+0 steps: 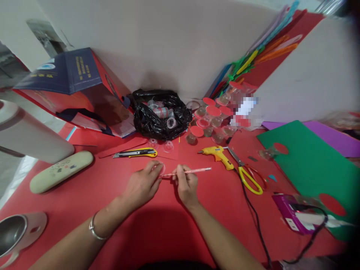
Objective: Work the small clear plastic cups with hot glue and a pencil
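My right hand (186, 186) is closed around a pink patterned pencil (200, 170), whose eraser end points right. The pencil's other end reaches left to the fingers of my left hand (143, 183). Those fingers pinch a small see-through plastic piece with a round rim (162, 168), partly hidden by the fingers. Both hands are just above the red table covering (157, 225). Beyond my left hand lies a yellow and black utility knife (135, 153). Two see-through plastic pieces, one of them a round cup shape (168, 146), rest behind the hands.
A black plastic bag (140, 122) of plastic pieces stands at the back. Right are several red-topped cups (197, 131), a yellow glue gun (216, 153), scissors (250, 181), a corded purple power strip (289, 215) and green sheet (303, 161). Left are a case (62, 171) and mug (35, 228).
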Demonstrator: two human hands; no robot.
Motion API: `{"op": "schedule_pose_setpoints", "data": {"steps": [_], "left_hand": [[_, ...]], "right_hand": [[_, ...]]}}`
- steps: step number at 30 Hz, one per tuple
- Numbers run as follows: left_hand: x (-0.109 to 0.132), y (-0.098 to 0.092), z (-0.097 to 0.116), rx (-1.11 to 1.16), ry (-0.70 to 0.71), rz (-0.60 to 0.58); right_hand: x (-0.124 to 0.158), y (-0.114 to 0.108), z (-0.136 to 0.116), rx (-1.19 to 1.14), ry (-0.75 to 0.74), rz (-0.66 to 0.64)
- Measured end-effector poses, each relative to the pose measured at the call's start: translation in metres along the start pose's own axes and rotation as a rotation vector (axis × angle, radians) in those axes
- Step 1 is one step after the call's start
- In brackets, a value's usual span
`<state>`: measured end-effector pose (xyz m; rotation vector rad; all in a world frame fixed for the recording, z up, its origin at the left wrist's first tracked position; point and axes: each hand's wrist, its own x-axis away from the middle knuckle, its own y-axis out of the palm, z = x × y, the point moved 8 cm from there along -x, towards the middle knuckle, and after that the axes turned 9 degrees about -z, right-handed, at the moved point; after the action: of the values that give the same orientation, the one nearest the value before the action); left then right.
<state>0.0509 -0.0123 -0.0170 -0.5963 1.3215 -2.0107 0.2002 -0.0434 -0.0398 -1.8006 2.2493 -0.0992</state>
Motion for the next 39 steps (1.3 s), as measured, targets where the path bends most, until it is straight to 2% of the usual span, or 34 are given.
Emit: {"op": "schedule_pose_setpoints", "data": {"steps": [3, 7, 10, 12, 15, 19, 28, 34, 39], "left_hand": [[-0.003, 0.002, 0.001, 0.006, -0.030, 0.010], [-0.005, 0.002, 0.001, -0.026, -0.114, 0.041], [-0.002, -0.004, 0.001, 0.026, -0.096, 0.080], [0.005, -0.013, -0.009, 0.067, -0.125, 0.138], [0.022, -0.028, -0.038, 0.113, -0.268, 0.243], [0.036, -0.033, -0.064, 0.185, -0.385, 0.293], [0.025, -0.018, -0.058, 0.069, -0.399, 0.165], [0.032, -0.015, -0.063, 0.092, -0.368, 0.220], [0.040, -0.025, -0.065, 0.086, -0.350, 0.331]], "right_hand": [[-0.004, -0.002, 0.013, -0.137, 0.091, 0.041], [-0.006, 0.000, 0.016, -0.210, 0.113, 0.036], [-0.004, 0.001, 0.018, -0.247, 0.124, 0.036], [-0.003, 0.000, 0.019, -0.272, 0.132, 0.049], [-0.003, 0.000, 0.019, -0.286, 0.134, 0.059], [-0.004, 0.002, 0.016, -0.281, 0.127, 0.045], [-0.005, 0.001, 0.014, -0.304, 0.141, 0.080], [-0.005, 0.001, 0.017, -0.304, 0.147, 0.075], [-0.005, 0.001, 0.017, -0.308, 0.156, 0.069]]}}
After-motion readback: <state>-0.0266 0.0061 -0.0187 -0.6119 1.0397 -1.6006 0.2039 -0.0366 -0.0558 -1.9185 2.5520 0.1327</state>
